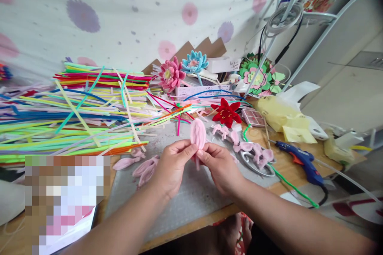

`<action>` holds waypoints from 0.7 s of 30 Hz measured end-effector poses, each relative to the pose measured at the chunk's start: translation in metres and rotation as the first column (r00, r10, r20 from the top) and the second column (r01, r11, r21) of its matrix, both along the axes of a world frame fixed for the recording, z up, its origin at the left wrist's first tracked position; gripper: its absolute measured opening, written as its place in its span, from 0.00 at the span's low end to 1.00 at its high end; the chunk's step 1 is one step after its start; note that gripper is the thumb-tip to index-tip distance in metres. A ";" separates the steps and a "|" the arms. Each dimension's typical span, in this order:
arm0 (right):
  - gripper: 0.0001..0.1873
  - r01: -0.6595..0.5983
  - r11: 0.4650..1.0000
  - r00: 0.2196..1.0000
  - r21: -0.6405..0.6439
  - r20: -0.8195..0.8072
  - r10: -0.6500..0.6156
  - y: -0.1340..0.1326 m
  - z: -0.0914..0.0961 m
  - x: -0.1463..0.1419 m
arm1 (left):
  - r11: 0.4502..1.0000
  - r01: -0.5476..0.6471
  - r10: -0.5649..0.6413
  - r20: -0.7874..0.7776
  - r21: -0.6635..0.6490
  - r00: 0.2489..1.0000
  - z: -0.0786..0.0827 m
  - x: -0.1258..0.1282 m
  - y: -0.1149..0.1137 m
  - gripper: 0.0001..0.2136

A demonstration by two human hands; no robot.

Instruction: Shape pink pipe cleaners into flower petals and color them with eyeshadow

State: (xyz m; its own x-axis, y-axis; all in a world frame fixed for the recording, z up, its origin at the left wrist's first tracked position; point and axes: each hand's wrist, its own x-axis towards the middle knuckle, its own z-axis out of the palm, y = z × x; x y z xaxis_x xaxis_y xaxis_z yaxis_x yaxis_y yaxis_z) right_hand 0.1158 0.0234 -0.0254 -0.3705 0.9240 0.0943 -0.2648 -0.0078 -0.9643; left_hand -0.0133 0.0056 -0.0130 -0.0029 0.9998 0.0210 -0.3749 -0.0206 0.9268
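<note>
Both my hands meet above the grey cutting mat (185, 203). My left hand (172, 165) and my right hand (220, 167) pinch the base of a pale pink pipe-cleaner petal (198, 133), which stands upright between the fingertips. More finished pink petals (145, 167) lie on the mat left of my left hand. Another row of pink petals (251, 149) lies to the right, near a pair of scissors (257, 165).
A big heap of coloured pipe cleaners (74, 107) fills the left of the table. A red flower (226, 112), pink flower (171, 73) and blue flower (194, 62) sit behind. A blue glue gun (302, 161) lies at right. A pixelated patch covers the lower left.
</note>
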 end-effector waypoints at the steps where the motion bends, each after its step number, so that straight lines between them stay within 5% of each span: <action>1: 0.14 -0.017 0.998 0.997 0.053 0.073 0.013 0.002 0.002 0.002 | 0.999 -0.044 0.044 -0.035 0.003 0.998 0.000 -0.001 0.000 0.07; 3: 0.15 0.021 0.985 0.976 0.171 0.209 -0.057 0.008 0.007 0.008 | 0.995 -0.092 0.095 -0.164 0.026 0.982 0.001 -0.004 0.000 0.08; 6: 0.15 0.104 0.969 0.969 0.224 0.197 -0.150 0.018 0.016 0.016 | 0.999 -0.001 0.016 -0.376 0.040 0.926 0.005 -0.006 -0.002 0.08; 11: 0.15 0.067 0.994 0.995 0.089 0.064 -0.073 0.021 0.025 0.015 | 0.982 0.184 -0.183 -0.456 -0.042 0.871 0.008 -0.003 -0.006 0.10; 21: 0.18 -0.157 0.988 0.986 -0.004 0.060 0.157 0.017 0.023 0.021 | 0.941 0.338 -0.258 -0.585 0.030 0.769 0.012 -0.007 -0.012 0.14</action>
State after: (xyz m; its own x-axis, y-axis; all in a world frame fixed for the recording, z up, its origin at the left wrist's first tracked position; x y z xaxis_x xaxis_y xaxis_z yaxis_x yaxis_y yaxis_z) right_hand 0.1365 0.0404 -0.0022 -0.5161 0.8538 0.0685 -0.2017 -0.0434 -0.9785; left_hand -0.0200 -0.0060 -0.0008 0.3471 0.9366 0.0486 0.2074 -0.1271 0.9700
